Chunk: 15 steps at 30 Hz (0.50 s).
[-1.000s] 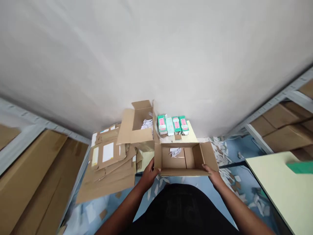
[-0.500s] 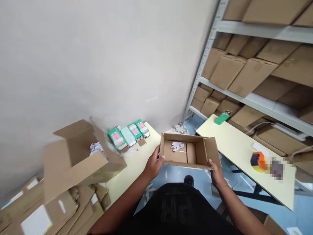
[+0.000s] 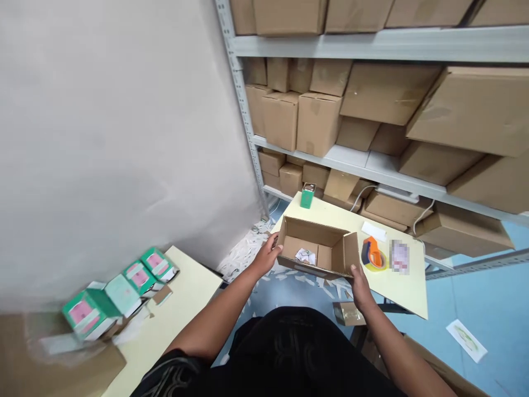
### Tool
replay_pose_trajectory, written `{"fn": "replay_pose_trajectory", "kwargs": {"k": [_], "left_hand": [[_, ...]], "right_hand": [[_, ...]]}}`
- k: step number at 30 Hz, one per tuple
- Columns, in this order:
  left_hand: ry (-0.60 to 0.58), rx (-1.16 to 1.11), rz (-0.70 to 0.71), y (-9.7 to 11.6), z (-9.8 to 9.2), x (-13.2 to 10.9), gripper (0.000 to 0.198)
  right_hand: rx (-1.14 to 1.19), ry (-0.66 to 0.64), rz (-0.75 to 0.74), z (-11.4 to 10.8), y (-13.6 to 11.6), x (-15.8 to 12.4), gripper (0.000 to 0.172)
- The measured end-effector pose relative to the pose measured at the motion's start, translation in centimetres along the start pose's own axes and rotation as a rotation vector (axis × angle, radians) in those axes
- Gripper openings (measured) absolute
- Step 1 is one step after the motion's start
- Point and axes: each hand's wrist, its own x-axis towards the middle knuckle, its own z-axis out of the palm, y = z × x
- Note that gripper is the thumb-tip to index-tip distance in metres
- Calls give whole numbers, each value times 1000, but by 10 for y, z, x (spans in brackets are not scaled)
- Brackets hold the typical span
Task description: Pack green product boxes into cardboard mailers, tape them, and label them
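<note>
Between my two hands is an open cardboard box, held level above the floor at the near edge of the right-hand table. My left hand grips its left end, thumb on the rim. My right hand is closed on the right end, by a raised flap. A crumpled piece of white printed paper lies on the box's bottom. Beyond the box, a small green carton stands on the far end of that table.
An orange tape dispenser and a blurred-out item lie on the right table. Several green-and-pink cartons rest on the left table. Shelves full of cardboard boxes stand behind. Paper scraps litter the floor.
My view has turned right, and the held box has swung from between the tables to the right table's edge. The large open carton on the left has mostly left view.
</note>
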Motion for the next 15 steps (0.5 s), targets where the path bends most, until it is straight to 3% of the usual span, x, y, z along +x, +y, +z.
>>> {"fn": "replay_pose_trajectory", "kwargs": {"k": [6,10,15], "left_hand": [[-135,-20,-5,-4,38,79,64],[-155,2,-7,-15,47,111,62],[-213,-11,-17,-30,45,138,61]], "right_hand": [[-37,9,3,-33,14,34,79],[-45,38,54,-34,19,45,81],[-43,99,115,-22,14,54,77]]}}
